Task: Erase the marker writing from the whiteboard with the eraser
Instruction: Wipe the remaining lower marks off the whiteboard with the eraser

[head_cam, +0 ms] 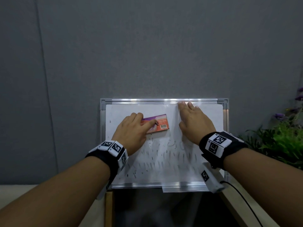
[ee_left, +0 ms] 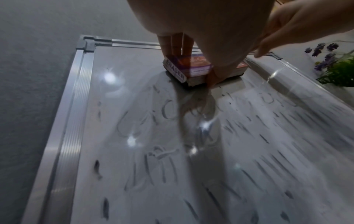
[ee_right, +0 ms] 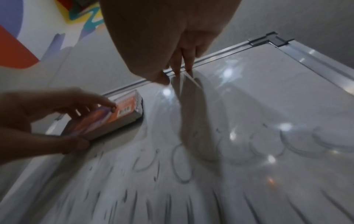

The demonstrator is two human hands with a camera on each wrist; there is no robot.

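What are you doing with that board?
A person is wiping marker writing off a whiteboard. The left hand grips the orange and purple eraser and presses it on the upper left part of the board. The right hand lies flat near the top edge, steadying it. The top area looks mostly clean, but smeared grey strokes and faint round letters cover the middle and lower part, so plenty is left to wipe.

Grey wall (head_cam: 147, 46), green plant (head_cam: 282, 141)
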